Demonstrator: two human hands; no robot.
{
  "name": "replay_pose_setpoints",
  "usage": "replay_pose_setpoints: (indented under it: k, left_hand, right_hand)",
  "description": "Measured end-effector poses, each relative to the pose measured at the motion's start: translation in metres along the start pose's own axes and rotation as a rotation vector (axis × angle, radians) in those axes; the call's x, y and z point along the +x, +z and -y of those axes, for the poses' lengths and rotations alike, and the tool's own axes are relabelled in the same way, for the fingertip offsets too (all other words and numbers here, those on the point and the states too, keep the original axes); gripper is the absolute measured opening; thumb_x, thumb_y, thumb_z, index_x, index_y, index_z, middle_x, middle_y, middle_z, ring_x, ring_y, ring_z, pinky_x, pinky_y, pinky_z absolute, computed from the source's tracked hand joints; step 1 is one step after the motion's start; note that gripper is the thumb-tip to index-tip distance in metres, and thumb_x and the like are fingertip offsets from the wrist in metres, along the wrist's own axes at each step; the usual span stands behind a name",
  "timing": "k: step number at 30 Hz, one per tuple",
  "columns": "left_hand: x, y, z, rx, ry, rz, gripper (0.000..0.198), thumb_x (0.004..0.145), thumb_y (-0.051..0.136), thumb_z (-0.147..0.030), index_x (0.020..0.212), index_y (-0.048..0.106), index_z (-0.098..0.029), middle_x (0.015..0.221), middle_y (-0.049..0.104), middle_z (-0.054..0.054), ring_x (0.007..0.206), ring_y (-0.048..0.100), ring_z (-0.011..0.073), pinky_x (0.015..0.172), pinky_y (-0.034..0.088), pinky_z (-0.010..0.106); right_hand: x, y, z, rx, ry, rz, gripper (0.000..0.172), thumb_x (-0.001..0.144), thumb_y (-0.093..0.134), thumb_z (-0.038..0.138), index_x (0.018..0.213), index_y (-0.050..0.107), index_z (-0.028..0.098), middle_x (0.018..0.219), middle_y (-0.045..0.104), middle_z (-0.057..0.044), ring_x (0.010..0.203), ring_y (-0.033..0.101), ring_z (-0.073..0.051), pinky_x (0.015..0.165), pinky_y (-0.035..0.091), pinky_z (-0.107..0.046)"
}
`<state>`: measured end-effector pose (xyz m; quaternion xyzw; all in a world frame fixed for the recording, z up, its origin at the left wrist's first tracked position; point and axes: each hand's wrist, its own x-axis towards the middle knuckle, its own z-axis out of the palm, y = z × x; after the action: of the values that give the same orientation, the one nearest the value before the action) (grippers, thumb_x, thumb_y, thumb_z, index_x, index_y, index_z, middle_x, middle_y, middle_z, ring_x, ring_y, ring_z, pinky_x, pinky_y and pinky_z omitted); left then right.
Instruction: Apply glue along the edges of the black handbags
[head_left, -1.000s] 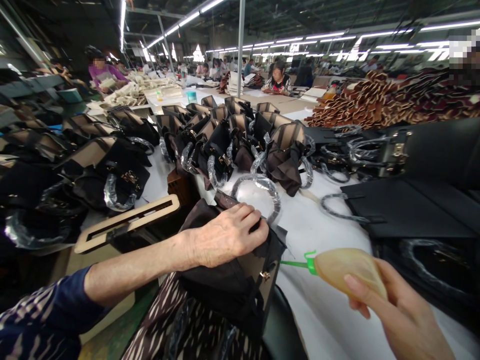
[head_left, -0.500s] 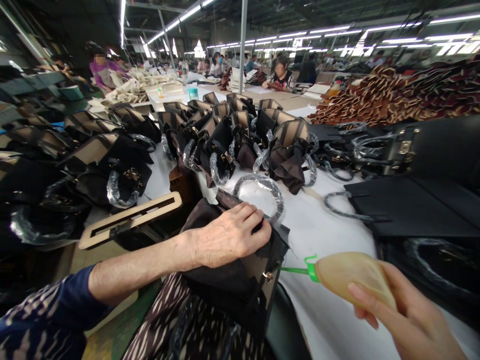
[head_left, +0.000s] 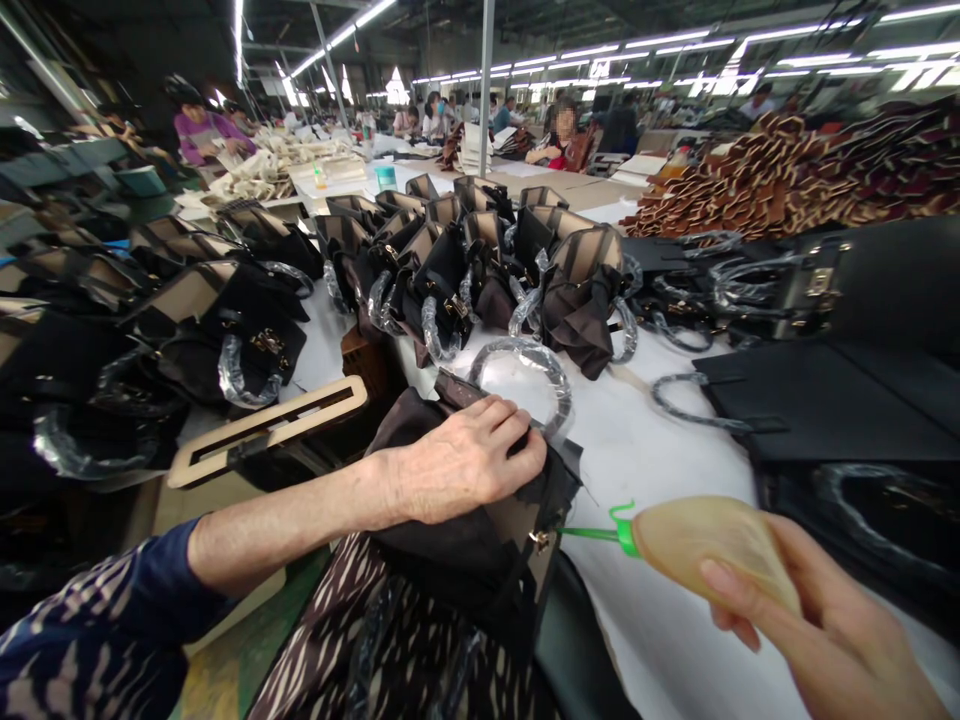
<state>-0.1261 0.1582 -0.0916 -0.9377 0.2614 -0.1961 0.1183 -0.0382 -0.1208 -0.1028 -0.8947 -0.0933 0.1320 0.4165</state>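
Observation:
A black bag (head_left: 442, 560) with a gold clasp and a plastic-wrapped handle (head_left: 559, 375) lies over my lap and the table's near edge. My left hand (head_left: 469, 460) is closed on the bag's upper edge, its fingers bent over the dark fabric. In my right hand (head_left: 795, 590) is a squeeze bottle (head_left: 705, 545) of yellowish content, held on its side with thumb and fingers around its base. The bottle's thin green nozzle points left, its tip at the bag's edge near the clasp. Whether the tip touches the bag, I cannot tell.
Several black bags (head_left: 577, 310) with wrapped handles stand across the white table (head_left: 652, 450). More bags crowd the left, beside a beige slotted frame (head_left: 270, 430). Flat black bag pieces (head_left: 840, 400) lie at right, brown pieces (head_left: 750, 185) behind. People sit farther back.
The view has shifted slightly. My hands, the bag and the bottle keep nearly the same positions relative to each other. A person at the back has raised a hand near the face.

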Motion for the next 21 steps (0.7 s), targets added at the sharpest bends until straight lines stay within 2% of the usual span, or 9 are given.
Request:
replay_pose_setpoints:
  k: [9, 16, 21]
  left_hand:
    - [0.000, -0.001, 0.000, -0.009, 0.001, 0.007, 0.032, 0.089, 0.034, -0.015, 0.114, 0.050, -0.002, 0.107, 0.060, 0.023, 0.100, 0.056, 0.0304, 0.088, 0.048, 0.045]
    - [-0.001, 0.003, 0.000, 0.000, -0.007, -0.023, 0.031, 0.090, 0.032, -0.013, 0.114, 0.050, -0.002, 0.106, 0.060, 0.022, 0.101, 0.057, 0.0304, 0.089, 0.048, 0.044]
    - [-0.001, 0.003, 0.000, -0.006, -0.006, 0.005, 0.032, 0.090, 0.031, -0.013, 0.114, 0.049, -0.003, 0.108, 0.059, 0.024, 0.102, 0.056, 0.0308, 0.088, 0.048, 0.045]
  right_hand:
    - [0.010, 0.010, -0.005, 0.037, -0.052, -0.109, 0.054, 0.066, 0.060, 0.072, 0.090, 0.054, 0.023, 0.058, 0.057, 0.002, 0.057, 0.051, -0.019, 0.054, 0.043, -0.029]
    - [0.006, 0.000, -0.016, 0.006, 0.055, 0.024, 0.068, 0.057, 0.062, 0.077, 0.096, 0.053, 0.023, 0.056, 0.058, 0.001, 0.054, 0.052, -0.021, 0.052, 0.043, -0.032]
    - [-0.014, 0.003, -0.005, 0.055, 0.071, 0.005, 0.056, 0.065, 0.060, 0.074, 0.098, 0.055, 0.028, 0.057, 0.055, 0.004, 0.055, 0.048, -0.019, 0.057, 0.038, -0.035]
